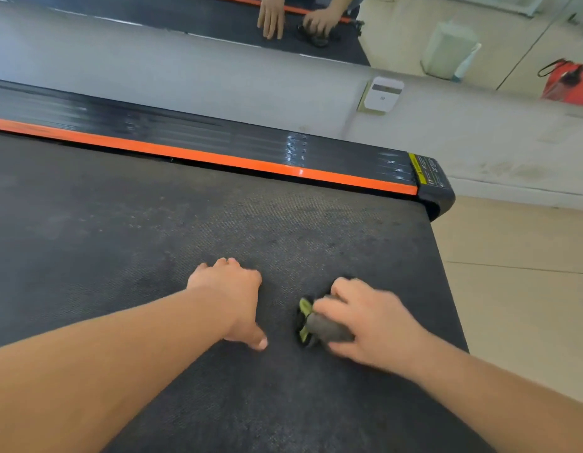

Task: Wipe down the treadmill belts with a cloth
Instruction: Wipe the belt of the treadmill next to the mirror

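Note:
A dark textured treadmill belt (153, 230) fills most of the head view. My right hand (372, 322) grips a bunched grey cloth with green trim (319, 325) and presses it onto the belt near its right end. My left hand (233, 295) rests on the belt just left of the cloth, fingers spread flat and thumb pointing back at me. Part of the cloth is hidden under my right fingers.
A black side rail with an orange stripe (218, 158) runs along the belt's far edge. Beyond it a wall mirror (185, 44) reflects my hands. A white wall outlet (383, 94) and a red object (569, 81) are at the right. Tiled floor (519, 289) lies past the belt's end.

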The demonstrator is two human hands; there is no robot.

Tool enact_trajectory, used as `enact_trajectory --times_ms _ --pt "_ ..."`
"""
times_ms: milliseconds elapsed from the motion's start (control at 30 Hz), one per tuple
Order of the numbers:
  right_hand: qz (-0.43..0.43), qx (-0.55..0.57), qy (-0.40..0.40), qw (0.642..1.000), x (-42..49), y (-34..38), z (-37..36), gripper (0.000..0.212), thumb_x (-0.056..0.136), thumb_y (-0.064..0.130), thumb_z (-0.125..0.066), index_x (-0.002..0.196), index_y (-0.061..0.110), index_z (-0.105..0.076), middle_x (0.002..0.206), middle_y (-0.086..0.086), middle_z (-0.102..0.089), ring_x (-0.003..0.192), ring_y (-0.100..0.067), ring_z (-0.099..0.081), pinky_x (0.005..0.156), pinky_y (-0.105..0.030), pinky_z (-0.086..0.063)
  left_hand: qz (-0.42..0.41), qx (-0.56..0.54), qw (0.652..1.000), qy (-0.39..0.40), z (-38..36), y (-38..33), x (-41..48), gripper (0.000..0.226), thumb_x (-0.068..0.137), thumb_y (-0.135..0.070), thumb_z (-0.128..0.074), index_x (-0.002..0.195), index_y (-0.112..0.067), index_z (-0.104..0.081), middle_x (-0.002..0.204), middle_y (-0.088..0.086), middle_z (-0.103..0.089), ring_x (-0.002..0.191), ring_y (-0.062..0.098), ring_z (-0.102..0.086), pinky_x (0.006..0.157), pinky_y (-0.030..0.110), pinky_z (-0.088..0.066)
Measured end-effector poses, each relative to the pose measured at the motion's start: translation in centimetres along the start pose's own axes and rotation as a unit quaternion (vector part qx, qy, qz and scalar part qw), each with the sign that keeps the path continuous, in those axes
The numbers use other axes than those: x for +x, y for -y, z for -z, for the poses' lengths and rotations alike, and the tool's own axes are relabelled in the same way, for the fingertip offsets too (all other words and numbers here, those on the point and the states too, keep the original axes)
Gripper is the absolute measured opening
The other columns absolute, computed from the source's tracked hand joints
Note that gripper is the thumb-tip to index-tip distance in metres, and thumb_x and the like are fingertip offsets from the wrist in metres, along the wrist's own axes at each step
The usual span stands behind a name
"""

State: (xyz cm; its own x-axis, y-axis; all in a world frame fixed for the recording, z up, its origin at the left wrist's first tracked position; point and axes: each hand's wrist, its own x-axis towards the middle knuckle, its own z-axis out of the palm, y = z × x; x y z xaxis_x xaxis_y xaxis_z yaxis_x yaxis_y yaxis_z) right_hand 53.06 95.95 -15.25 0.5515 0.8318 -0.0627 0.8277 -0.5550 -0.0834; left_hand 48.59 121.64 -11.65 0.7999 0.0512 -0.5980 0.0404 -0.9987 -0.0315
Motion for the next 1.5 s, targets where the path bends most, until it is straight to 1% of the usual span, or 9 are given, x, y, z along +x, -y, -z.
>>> enact_trajectory --times_ms 200,333,433,533,600,867,967,1167,1500 --pt "-0.455 0.072 -0.049 0.886 6.3 -9.7 1.0 0.040 0.090 0.056 -0.058 0.122 0.036 -0.046 0.110 -0.004 -0.045 0.105 -0.035 -0.058 0.075 -0.040 -0.050 0.021 -0.033 0.999 0.002 0.9 -1.6 4.6 0.160 0.053 -0.085 -0.080 0.162 -0.018 0.016 0.168 0.017 0.021 0.155 0.046 0.015 0.122 0.070 -0.010" --pt "-0.586 0.115 -0.094 0.797 11.7 -9.3 0.7 0.046 0.094 0.044 -0.062 0.132 0.025 -0.047 0.129 -0.016 -0.047 0.116 -0.042 -0.055 0.077 -0.042 -0.041 0.022 -0.036 0.999 0.005 0.6 -1.9 5.0 0.161 0.052 -0.082 -0.083 0.162 -0.014 0.013 0.168 0.021 0.019 0.154 0.049 0.013 0.120 0.071 -0.016" --pt "-0.482 0.067 -0.142 0.862 15.9 -4.7 0.3 0.046 0.092 0.043 -0.064 0.131 0.024 -0.049 0.125 -0.014 -0.048 0.112 -0.039 -0.054 0.072 -0.041 -0.039 0.023 -0.031 0.999 -0.001 0.5 -1.9 5.5 0.161 0.052 -0.080 -0.084 0.162 -0.012 0.013 0.168 0.022 0.019 0.154 0.050 0.013 0.120 0.072 -0.016" --pt "-0.168 0.040 -0.104 0.979 17.1 -2.2 -0.4 0.044 0.086 0.047 -0.067 0.124 0.030 -0.054 0.114 -0.002 -0.048 0.107 -0.028 -0.054 0.071 -0.040 -0.051 0.014 -0.036 0.999 -0.004 0.1 -1.5 5.4 0.159 0.054 -0.083 -0.080 0.162 -0.015 0.016 0.168 0.019 0.022 0.154 0.047 0.017 0.121 0.070 -0.013" --pt "-0.083 0.066 -0.057 0.993 16.1 -5.6 0.9 0.045 0.085 0.052 -0.067 0.125 0.037 -0.055 0.112 0.004 -0.048 0.109 -0.023 -0.055 0.076 -0.042 -0.055 0.007 -0.042 0.999 -0.007 -0.2 -1.1 5.2 0.158 0.055 -0.086 -0.077 0.161 -0.019 0.019 0.167 0.016 0.026 0.154 0.045 0.021 0.123 0.068 -0.011" --pt "-0.558 0.026 -0.148 0.816 10.2 -15.4 0.3 0.051 0.091 0.043 -0.063 0.133 0.018 -0.047 0.121 -0.023 -0.049 0.110 -0.050 -0.056 0.083 -0.051 -0.048 0.005 -0.053 0.999 -0.005 -0.4 -1.0 5.2 0.158 0.055 -0.086 -0.077 0.160 -0.023 0.023 0.166 0.013 0.029 0.153 0.042 0.024 0.125 0.065 -0.007" --pt "-0.529 0.065 -0.166 0.830 13.8 -9.8 0.2 0.048 0.090 0.043 -0.064 0.130 0.021 -0.050 0.120 -0.018 -0.050 0.108 -0.045 -0.057 0.080 -0.047 -0.048 0.007 -0.056 0.998 -0.016 -0.5 -0.9 5.1 0.157 0.054 -0.087 -0.076 0.161 -0.025 0.022 0.167 0.011 0.029 0.154 0.040 0.024 0.125 0.064 -0.007" --pt "-0.155 0.088 -0.128 0.976 17.6 -2.2 -0.5 0.041 0.085 0.053 -0.065 0.121 0.036 -0.055 0.109 0.003 -0.049 0.105 -0.024 -0.056 0.071 -0.038 -0.051 0.010 -0.053 0.998 -0.017 -0.4 -0.9 5.1 0.156 0.055 -0.087 -0.075 0.160 -0.026 0.022 0.167 0.009 0.029 0.154 0.038 0.024 0.126 0.062 -0.006" --pt "-0.534 0.049 -0.131 0.834 16.5 -11.4 0.5 0.043 0.094 0.038 -0.065 0.130 0.021 -0.051 0.122 -0.019 -0.050 0.109 -0.043 -0.057 0.071 -0.041 -0.038 0.007 -0.065 0.998 -0.025 -0.9 -0.7 5.3 0.157 0.052 -0.088 -0.076 0.161 -0.028 0.021 0.167 0.008 0.030 0.154 0.037 0.025 0.126 0.062 -0.005"
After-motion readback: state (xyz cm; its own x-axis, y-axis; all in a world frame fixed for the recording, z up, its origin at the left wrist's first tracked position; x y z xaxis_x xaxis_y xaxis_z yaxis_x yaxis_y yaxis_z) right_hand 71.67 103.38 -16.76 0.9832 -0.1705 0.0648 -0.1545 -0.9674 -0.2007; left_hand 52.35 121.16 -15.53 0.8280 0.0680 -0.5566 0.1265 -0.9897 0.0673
